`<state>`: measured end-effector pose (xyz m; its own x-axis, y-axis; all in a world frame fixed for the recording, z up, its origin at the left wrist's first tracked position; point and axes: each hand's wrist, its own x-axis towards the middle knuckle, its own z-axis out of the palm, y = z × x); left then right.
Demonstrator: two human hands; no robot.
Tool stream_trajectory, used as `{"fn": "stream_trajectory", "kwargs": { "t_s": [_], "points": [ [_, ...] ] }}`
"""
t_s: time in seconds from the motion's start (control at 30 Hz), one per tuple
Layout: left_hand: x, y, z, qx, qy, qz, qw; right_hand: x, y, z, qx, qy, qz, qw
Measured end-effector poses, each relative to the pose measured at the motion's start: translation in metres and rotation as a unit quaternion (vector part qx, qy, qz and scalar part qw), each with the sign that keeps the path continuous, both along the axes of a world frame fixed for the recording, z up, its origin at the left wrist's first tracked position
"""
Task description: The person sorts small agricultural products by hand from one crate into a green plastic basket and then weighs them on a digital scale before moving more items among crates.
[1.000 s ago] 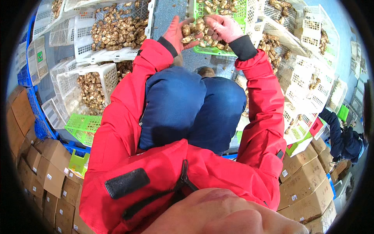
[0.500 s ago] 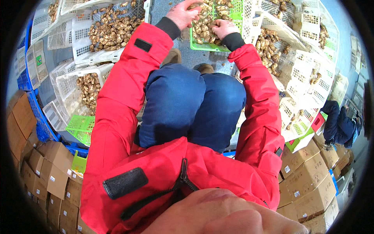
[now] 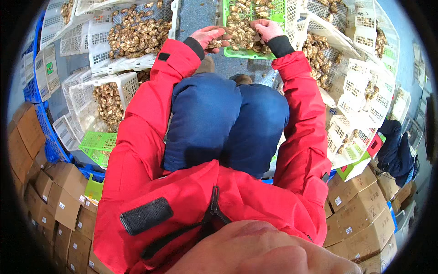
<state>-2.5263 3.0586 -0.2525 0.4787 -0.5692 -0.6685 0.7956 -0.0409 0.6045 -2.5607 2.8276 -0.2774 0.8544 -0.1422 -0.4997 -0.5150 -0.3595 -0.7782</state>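
Note:
A bright green plastic crate [image 3: 246,55] stands on the floor beyond my knees. Brown-and-cream mottled mushrooms [image 3: 242,33] lie in it, several with pale cracked caps. My left hand [image 3: 209,37] hangs just left of the crate's near corner. Its fingers curl round a mushroom [image 3: 215,44], partly hidden by them. Over the crate's right half is my right hand [image 3: 267,30], with fingers bent down at the mushrooms. What its fingertips hold, if anything, I cannot make out.
To the left stand white mesh crates [image 3: 102,68] with mushrooms. More white crates [image 3: 360,93] sit on the right, some holding mushrooms. Cardboard boxes [image 3: 68,201] are stacked behind on both sides. A person [image 3: 397,150] in dark clothes is at the far right.
My left hand has come back from over the green crate to its left side, now with a mushroom. My right hand has shifted slightly right and up, over the mushrooms.

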Motion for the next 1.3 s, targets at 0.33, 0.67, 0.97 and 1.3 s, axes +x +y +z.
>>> {"fn": "stream_trajectory", "kwargs": {
  "t_s": [0.33, 0.67, 0.97, 1.3],
  "points": [
    [-0.002, 0.013, -0.024, 0.008, 0.028, 0.084, 0.996, 0.018, 0.051, -0.007, -0.300, -0.079, 0.278, 0.909],
    [-0.004, 0.005, -0.013, 0.021, -0.014, 0.015, 1.000, 0.008, 0.025, -0.015, -0.148, -0.128, 0.169, 0.966],
    [0.000, 0.006, -0.017, -0.011, -0.012, 0.028, 0.999, 0.023, 0.038, -0.001, -0.254, -0.106, 0.144, 0.951],
    [-0.003, 0.005, -0.003, -0.097, 0.014, 0.064, 0.993, -0.004, 0.025, 0.007, -0.376, -0.143, 0.396, 0.825]
  ]
}}
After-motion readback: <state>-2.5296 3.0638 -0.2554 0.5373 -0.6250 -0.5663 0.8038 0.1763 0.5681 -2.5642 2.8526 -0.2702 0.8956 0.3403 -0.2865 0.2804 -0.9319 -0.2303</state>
